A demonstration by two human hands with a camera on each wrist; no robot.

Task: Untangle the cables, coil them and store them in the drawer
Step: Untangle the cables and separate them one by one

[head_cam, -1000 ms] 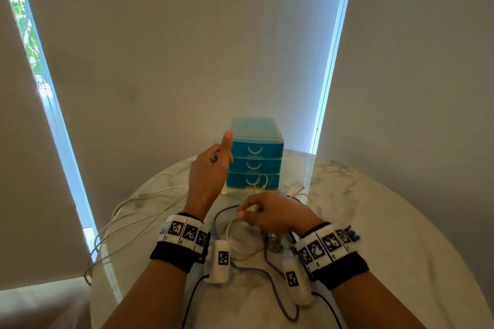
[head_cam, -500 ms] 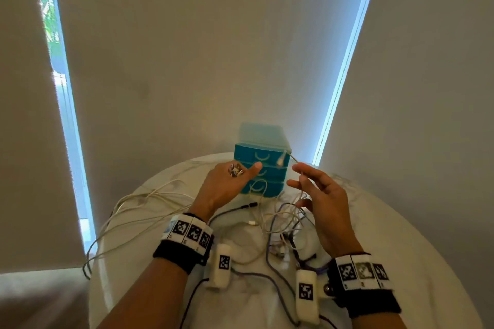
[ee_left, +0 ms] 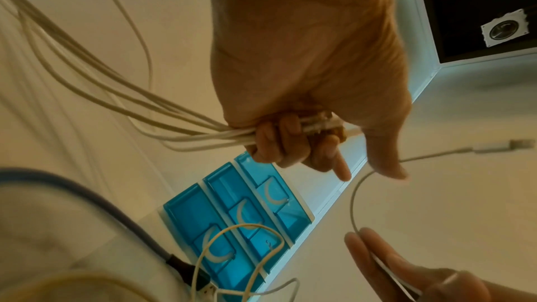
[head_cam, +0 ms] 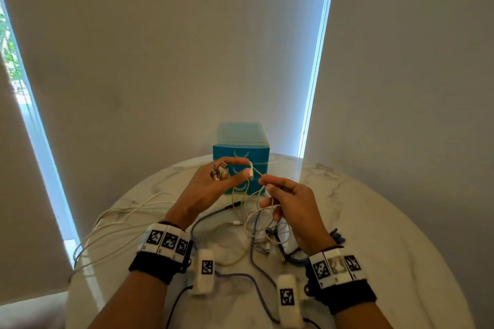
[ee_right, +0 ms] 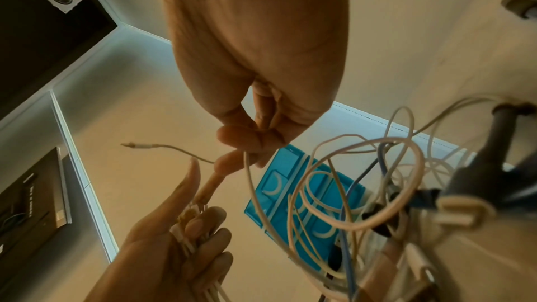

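Surface: round white marble-patterned table (head_cam: pixel 374 222), set against pale roller blinds (head_cam: pixel 187 61) with bright strips of daylight at their edges. Beyond both hands: a blue three-drawer unit (head_cam: pixel 240 145), all drawers closed.

Item 1. Left hand (head_cam: pixel 211 184), raised in front of the drawer unit. Lower fingers curled round a bundle of white cable strands (ee_left: pixel 162 121) with plug ends gathered at the knuckles; the strands trail away to the hand's outer side and over the table edge. Thumb and forefinger reach toward a thin white cable (head_cam: pixel 252 171) near its plug; whether they actually pinch it cannot be told.

Item 2. Right hand (head_cam: pixel 291 200), just beside the left, not touching it. Thumb and forefinger pinch the same thin white cable a short way down from its plug, which sticks out free toward the left hand.

Item 3. Tangle (head_cam: pixel 264 232), below and between the hands: white loops, a blue cable (head_cam: pixel 254 256) and a dark-tipped cable interlaced on the table. The thin cable runs down into it.

Condition: untangling under way; nothing coiled, nothing stored.

Risks, as judged:
- Pulling the thin cable while it is looped through the heap could cinch a knot and drag the heap along.
- The long strands hanging over the edge could slip off by their own weight if the left hand's hold loosens.
- Plug ends may snag on neighbouring loops.
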